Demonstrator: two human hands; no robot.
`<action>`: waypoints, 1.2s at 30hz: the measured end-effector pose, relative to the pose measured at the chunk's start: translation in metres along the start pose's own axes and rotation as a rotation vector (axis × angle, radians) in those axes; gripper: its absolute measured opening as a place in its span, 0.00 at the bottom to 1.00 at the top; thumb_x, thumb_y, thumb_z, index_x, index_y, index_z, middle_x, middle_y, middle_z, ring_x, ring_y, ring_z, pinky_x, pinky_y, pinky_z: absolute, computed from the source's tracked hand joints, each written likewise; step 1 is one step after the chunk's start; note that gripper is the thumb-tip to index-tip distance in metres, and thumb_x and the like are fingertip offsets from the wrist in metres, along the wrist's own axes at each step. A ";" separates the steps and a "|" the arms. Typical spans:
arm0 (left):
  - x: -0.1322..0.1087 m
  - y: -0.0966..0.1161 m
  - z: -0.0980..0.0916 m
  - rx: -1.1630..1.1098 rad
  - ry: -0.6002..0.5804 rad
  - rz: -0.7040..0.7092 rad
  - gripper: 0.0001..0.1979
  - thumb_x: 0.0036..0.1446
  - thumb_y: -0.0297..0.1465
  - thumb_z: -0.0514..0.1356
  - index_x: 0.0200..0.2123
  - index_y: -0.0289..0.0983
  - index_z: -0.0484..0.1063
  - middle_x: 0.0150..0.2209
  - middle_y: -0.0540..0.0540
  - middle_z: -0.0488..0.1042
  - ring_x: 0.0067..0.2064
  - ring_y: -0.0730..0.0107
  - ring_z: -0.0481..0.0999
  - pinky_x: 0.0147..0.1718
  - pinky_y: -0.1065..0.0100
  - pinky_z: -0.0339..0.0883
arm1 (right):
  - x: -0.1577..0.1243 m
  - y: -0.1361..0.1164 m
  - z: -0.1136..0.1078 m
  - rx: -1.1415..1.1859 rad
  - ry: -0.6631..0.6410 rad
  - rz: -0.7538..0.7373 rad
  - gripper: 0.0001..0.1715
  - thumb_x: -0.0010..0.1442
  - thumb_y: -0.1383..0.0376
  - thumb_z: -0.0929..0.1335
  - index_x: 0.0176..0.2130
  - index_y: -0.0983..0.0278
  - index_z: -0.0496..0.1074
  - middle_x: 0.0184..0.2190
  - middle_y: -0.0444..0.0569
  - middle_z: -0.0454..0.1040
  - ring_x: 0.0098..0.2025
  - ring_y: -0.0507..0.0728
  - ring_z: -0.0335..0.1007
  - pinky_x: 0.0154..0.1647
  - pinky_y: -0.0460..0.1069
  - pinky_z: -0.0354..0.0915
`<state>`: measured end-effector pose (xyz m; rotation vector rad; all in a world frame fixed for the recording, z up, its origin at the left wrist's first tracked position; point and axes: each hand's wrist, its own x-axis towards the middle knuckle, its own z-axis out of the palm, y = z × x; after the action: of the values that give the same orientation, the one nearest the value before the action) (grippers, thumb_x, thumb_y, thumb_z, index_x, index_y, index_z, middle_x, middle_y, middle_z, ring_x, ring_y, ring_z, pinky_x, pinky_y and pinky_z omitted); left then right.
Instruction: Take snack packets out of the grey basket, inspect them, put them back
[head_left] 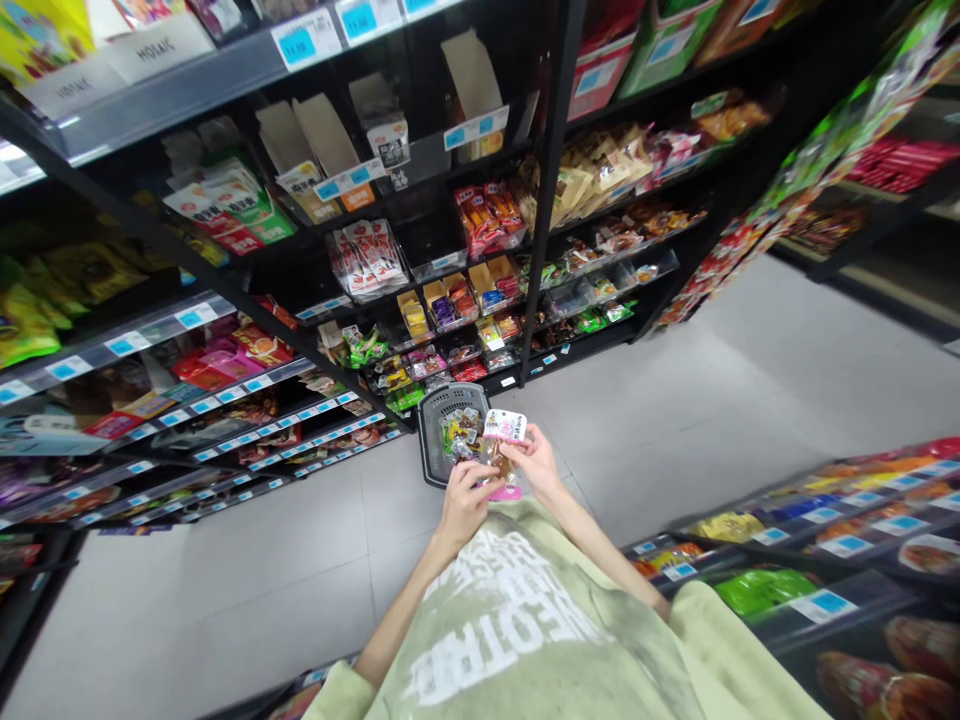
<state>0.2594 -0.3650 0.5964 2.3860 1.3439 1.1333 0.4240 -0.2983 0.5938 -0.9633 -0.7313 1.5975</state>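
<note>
In front of my chest is a small snack packet (pixel 505 427) with a white and pink top, a clear middle showing brown food, and a pink bottom edge. My right hand (pixel 538 462) grips its right side, thumb across the front. My left hand (pixel 463 500) is at the packet's lower left, fingers bent against it. Just beyond, a dark grey shopping basket (pixel 431 440) holds several small wrapped snacks (pixel 459 432). The packet and my hands hide part of the basket's right side.
Black shelves (pixel 551 180) with bagged snacks and blue-and-white price labels stand ahead and to the left. More shelving (pixel 814 605) with packets is close on my right. Grey tiled floor (pixel 300 570) lies between them. A colourful hanging display (pixel 780 200) lines the shelf end.
</note>
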 end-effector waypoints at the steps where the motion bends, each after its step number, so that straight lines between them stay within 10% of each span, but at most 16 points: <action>1: 0.001 0.000 0.000 -0.001 0.002 -0.002 0.21 0.59 0.17 0.57 0.47 0.45 0.79 0.47 0.46 0.79 0.50 0.61 0.69 0.48 0.55 0.70 | 0.000 -0.001 0.000 -0.004 0.004 0.000 0.27 0.47 0.61 0.80 0.41 0.59 0.66 0.35 0.46 0.82 0.32 0.55 0.78 0.32 0.47 0.71; 24: 0.022 0.011 0.016 -0.198 0.049 -0.208 0.31 0.43 0.09 0.52 0.39 0.45 0.83 0.46 0.46 0.78 0.47 0.64 0.73 0.42 0.61 0.72 | 0.000 -0.016 -0.014 0.020 0.129 0.043 0.28 0.41 0.60 0.81 0.39 0.60 0.68 0.32 0.45 0.81 0.28 0.55 0.74 0.25 0.47 0.66; 32: 0.042 -0.004 0.033 -0.329 -0.179 -0.146 0.31 0.48 0.11 0.49 0.46 0.41 0.79 0.55 0.43 0.73 0.57 0.62 0.70 0.54 0.54 0.69 | 0.011 -0.016 -0.028 0.096 0.305 0.093 0.27 0.39 0.61 0.82 0.36 0.61 0.71 0.31 0.42 0.80 0.31 0.52 0.75 0.32 0.45 0.69; 36: 0.046 -0.003 0.041 -0.360 0.005 -0.375 0.21 0.53 0.15 0.54 0.43 0.39 0.79 0.51 0.42 0.73 0.53 0.62 0.72 0.53 0.55 0.70 | 0.019 -0.014 -0.023 0.040 0.289 0.112 0.27 0.40 0.59 0.81 0.37 0.60 0.71 0.32 0.43 0.80 0.31 0.54 0.76 0.32 0.47 0.69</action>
<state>0.2997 -0.3183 0.5905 1.7925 1.3750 1.1530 0.4492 -0.2771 0.5908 -1.1918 -0.4513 1.5200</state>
